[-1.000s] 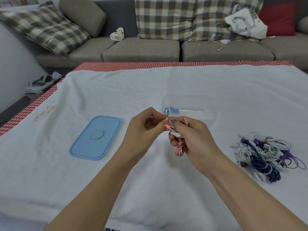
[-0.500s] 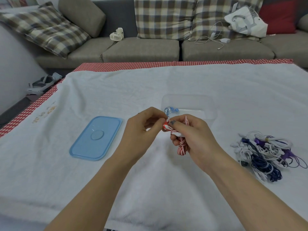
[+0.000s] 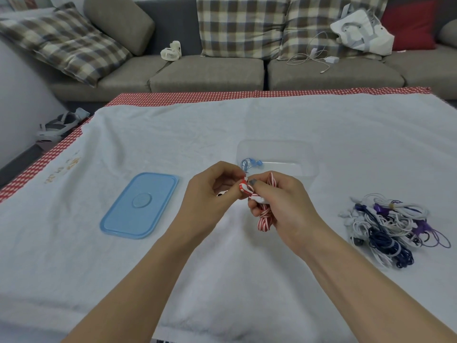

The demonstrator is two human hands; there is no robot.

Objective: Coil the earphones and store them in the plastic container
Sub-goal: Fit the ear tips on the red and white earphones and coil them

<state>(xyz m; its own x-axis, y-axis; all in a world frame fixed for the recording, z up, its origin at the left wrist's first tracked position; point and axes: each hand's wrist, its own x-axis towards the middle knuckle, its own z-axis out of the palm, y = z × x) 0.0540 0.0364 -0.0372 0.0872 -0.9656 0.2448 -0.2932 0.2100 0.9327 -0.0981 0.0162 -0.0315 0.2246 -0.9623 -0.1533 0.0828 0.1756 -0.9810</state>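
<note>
Near the tabletop's middle, our right hand (image 3: 284, 206) grips the striped earphones (image 3: 264, 219) while our left hand (image 3: 210, 194) pinches their end; we should tuck it snugly.

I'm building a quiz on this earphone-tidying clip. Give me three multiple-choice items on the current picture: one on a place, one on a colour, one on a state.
1. Where does the blue lid lie?
A. On the container
B. On the cloth, left of the hands
C. On the sofa

2. What colours is the cord being held?
A. Red and white
B. Green
C. Black and yellow

3. What state is the plastic container in?
A. Closed
B. Open, holding blue earphones
C. Open and full to the rim

Key:
1 B, it lies flat on the white cloth beside the left hand.
2 A, the striped earphones hang from the right hand.
3 B, only the blue earphones show inside.
</note>
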